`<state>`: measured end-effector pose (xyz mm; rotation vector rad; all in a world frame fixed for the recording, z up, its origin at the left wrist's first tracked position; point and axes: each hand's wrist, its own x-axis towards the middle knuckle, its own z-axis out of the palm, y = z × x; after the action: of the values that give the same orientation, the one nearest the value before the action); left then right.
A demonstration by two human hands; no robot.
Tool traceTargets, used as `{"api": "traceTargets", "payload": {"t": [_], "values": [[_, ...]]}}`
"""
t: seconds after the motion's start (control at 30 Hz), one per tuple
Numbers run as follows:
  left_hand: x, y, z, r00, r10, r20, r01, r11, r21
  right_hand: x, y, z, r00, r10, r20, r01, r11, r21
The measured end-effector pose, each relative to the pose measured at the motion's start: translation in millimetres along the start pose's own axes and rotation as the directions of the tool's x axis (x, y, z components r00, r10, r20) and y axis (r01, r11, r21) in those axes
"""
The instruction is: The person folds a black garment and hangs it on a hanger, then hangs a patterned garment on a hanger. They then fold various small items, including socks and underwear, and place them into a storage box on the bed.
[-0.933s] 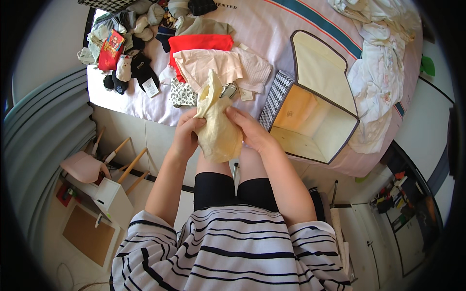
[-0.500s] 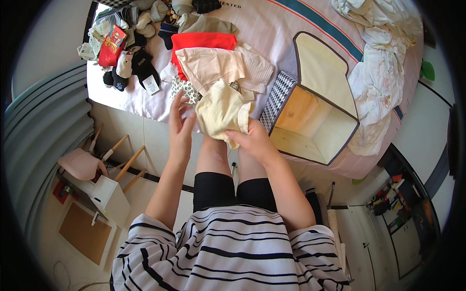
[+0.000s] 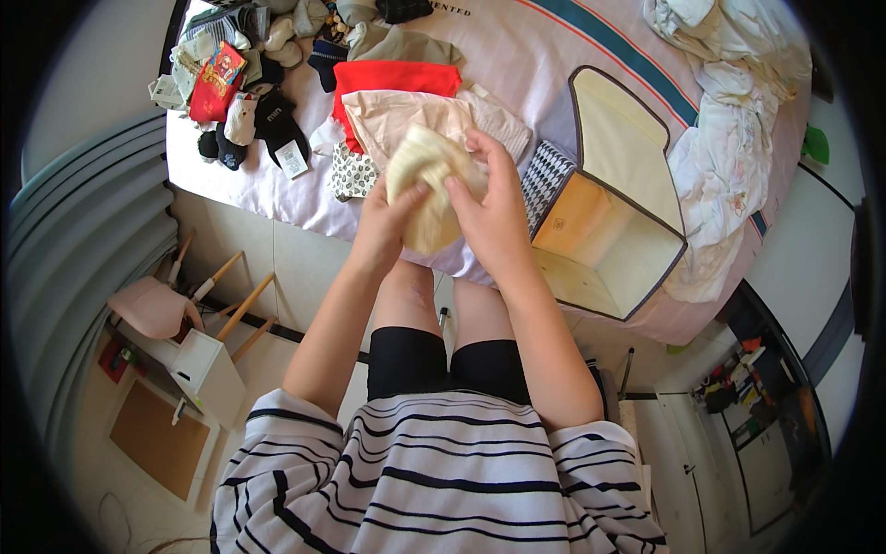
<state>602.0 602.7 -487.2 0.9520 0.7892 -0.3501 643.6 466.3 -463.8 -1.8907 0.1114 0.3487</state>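
A pale yellow cloth garment [image 3: 426, 208], crumpled and slightly blurred, is up between my two hands above the bed's near edge. My left hand [image 3: 391, 214] grips its left side, thumb on top and fingers hidden behind the fabric. On the other side, my right hand [image 3: 486, 205] pinches it with the thumb, while the forefinger reaches past its upper edge. Just beyond the hands lie a pale pink cloth [image 3: 369, 115], a red cloth [image 3: 399, 78] and a spotted white cloth [image 3: 352, 175].
To the right stands an open fabric storage box [image 3: 614, 249] with a houndstooth side and raised lid. Socks and small items, with a red packet [image 3: 218, 81], are heaped at the far left. Crumpled white bedding [image 3: 724, 166] covers the right edge. A pink chair [image 3: 148, 307] is lower left.
My left hand has come in from the left and taken hold of the garment. My right hand has moved up, and the garment has turned and bunched between them.
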Motion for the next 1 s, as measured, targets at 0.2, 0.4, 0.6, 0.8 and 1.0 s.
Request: {"api": "traceTargets", "payload": {"t": [0.2,0.4,0.6,0.8,1.0], "values": [[71,-22,-45,0.854,0.451,-0.258,-0.288,0.825,0.487,5,29,43,0.990,0.021,0.137,0.002,0.986,-0.169],[86,-13,-54,0.780,0.579,-0.237,-0.371,0.733,0.571,-2,51,73,0.953,0.188,0.239,-0.139,0.968,-0.207],[79,2,-34,0.889,0.368,-0.274,-0.253,0.891,0.377,-4,68,79,0.947,0.237,0.218,-0.209,0.967,-0.142],[70,1,-30,0.797,0.590,0.128,-0.440,0.422,0.793,-3,73,75,0.946,0.264,0.190,-0.258,0.964,-0.057],[14,1,-25,0.877,0.428,0.217,-0.423,0.477,0.770,-11,80,74,0.951,0.291,0.105,-0.305,0.937,0.167]]}}
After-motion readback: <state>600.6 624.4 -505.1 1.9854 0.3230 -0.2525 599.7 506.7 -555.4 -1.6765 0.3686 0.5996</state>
